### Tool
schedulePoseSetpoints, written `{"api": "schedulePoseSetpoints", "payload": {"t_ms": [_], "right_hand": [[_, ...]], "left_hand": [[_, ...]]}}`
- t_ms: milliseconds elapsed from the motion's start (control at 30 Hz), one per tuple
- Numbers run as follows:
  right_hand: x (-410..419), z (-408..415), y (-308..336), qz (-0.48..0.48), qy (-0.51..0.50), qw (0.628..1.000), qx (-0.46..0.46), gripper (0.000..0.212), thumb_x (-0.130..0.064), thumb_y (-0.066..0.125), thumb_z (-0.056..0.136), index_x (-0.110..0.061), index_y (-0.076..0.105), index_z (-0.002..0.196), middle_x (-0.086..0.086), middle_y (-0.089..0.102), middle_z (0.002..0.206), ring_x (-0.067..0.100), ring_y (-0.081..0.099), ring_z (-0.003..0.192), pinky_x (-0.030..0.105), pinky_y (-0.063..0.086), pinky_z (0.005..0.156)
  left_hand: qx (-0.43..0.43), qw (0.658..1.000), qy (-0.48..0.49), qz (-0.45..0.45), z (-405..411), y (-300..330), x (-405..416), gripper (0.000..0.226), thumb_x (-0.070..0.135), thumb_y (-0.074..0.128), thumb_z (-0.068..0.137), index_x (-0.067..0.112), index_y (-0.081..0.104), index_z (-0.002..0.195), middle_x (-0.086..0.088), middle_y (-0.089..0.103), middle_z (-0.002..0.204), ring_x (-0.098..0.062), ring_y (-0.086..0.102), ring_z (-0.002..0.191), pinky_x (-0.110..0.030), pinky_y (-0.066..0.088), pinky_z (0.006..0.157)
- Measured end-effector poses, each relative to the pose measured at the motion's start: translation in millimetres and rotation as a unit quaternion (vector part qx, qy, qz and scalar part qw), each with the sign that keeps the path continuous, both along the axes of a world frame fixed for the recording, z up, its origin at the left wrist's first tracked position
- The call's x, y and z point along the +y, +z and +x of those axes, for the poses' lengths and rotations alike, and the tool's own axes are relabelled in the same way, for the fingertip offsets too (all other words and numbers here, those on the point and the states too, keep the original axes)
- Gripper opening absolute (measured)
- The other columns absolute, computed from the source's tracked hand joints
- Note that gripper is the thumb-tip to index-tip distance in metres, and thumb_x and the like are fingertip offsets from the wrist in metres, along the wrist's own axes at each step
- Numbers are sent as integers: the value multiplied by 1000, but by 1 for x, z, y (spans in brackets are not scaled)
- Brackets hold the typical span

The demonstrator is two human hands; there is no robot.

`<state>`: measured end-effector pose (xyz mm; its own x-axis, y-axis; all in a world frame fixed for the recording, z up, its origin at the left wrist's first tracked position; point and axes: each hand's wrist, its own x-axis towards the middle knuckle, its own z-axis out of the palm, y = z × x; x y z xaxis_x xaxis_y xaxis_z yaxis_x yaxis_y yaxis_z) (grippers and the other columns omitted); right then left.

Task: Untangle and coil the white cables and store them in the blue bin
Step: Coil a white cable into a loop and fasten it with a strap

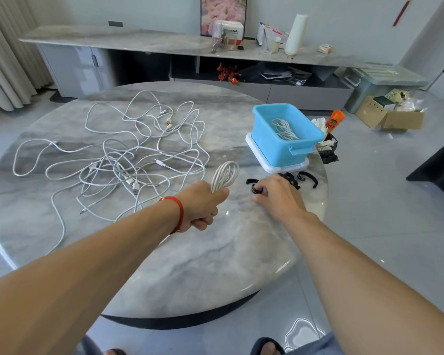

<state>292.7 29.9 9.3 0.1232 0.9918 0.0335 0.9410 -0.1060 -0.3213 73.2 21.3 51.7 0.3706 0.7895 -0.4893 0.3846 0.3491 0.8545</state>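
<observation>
grey tiled floor and a long marble-topped sideboard (139,39) along the far wall frame a round marble table (190,265) that fills the middle of the view. on the table's left half lies a loose tangle of white cables (128,160), looping over one another, with several plug ends showing among the strands.

toward the far right of the table stands the blue bin (285,139) on a white lid (280,167); one coiled white cable (285,129) already lies inside it. just near of the lid, a few black straps (305,179) are scattered on the marble.

both forearms stretch out from the near edge over the table. the left hand (203,208), with a red string bracelet (178,213) at the wrist, is closed in a fist round the near end of a coiled cable bundle (223,178); the thumb lies along the top, pointing away, and the loops fan up and away from the fist above the tabletop. the right hand (280,198) reaches palm down to the straps, its fingers curled and its fingertips pinching one black strap loop (256,189) against the marble, just right of the bundle.

beyond the table's far right edge sits a dark bag of rubbish with an orange bottle (335,121) poking up, and cardboard boxes (395,119) rest on the floor further right. on the sideboard stand a white cylinder (296,34) and a small box (231,32) in front of a pink framed picture (223,11). pale curtains (8,52) hang at the far left.
</observation>
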Motion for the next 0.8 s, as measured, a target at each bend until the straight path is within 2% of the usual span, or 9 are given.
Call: {"api": "schedulePoseSetpoints", "payload": {"t_ms": [100, 233, 333, 433, 500, 567, 700, 800], "right_hand": [[1, -4, -3, 9, -5, 1000, 17, 5, -26, 74, 93, -21, 73, 92, 1, 60, 106, 25, 63, 96, 35, 49, 79], [1, -6, 14, 28, -20, 986, 162, 11, -24, 76, 91, -16, 72, 85, -1, 62, 98, 18, 63, 82, 31, 46, 75], [-16, -16, 39, 2, -31, 939, 343, 11, -21, 76, 91, -14, 72, 84, 1, 71, 80, 13, 62, 69, 27, 48, 62], [-39, -31, 57, -67, 13, 884, 462, 10, -13, 72, 96, -6, 68, 89, 9, 72, 77, 19, 64, 64, 28, 49, 55], [-51, -41, 65, -91, 38, 867, 488, 11, -12, 69, 98, -3, 67, 92, 11, 72, 77, 20, 64, 63, 26, 48, 53], [-57, -50, 71, -95, 51, 859, 500, 12, -12, 69, 98, -5, 66, 89, 11, 71, 76, 19, 64, 61, 26, 46, 52], [-67, -58, 80, -83, 63, 867, 487, 14, -12, 71, 96, -6, 69, 83, 9, 70, 77, 17, 63, 64, 28, 46, 55], [-69, -63, 85, -82, 54, 871, 482, 12, -13, 74, 93, -4, 74, 85, 8, 71, 77, 14, 59, 62, 27, 43, 54]], "left_hand": [[-5, 1000, 8, -5, -4, -2, 0, 29, 34, 51, 104, 15, 40, 85, -3, 30, 65, -14, 23, 47, -15, 19, 40], [-23, 1000, 16, 8, -11, -1, 1, 30, 36, 52, 103, 17, 38, 85, -1, 29, 63, -13, 23, 47, -16, 19, 40], [-29, 999, 16, 22, -15, 2, 2, 31, 39, 55, 102, 16, 39, 88, -1, 30, 63, -13, 24, 46, -18, 19, 42], [-31, 999, -23, -11, -17, 11, -2, 36, 40, 59, 99, 13, 41, 85, -1, 33, 61, -11, 25, 44, -17, 23, 38], [-23, 997, -62, -40, -16, 17, -8, 36, 40, 60, 98, 9, 49, 86, -1, 33, 61, -11, 25, 45, -18, 24, 37], [-23, 993, -93, -72, -15, 22, -13, 36, 41, 62, 96, 6, 56, 95, -2, 33, 64, -11, 26, 47, -19, 23, 37], [-3, 987, -137, -79, -17, 27, -20, 40, 43, 69, 91, 6, 56, 99, -1, 34, 62, -12, 26, 47, -18, 25, 38], [23, 985, -153, -77, -18, 29, -24, 42, 48, 71, 88, 9, 57, 100, -1, 33, 65, -13, 26, 51, -18, 25, 39]]}}
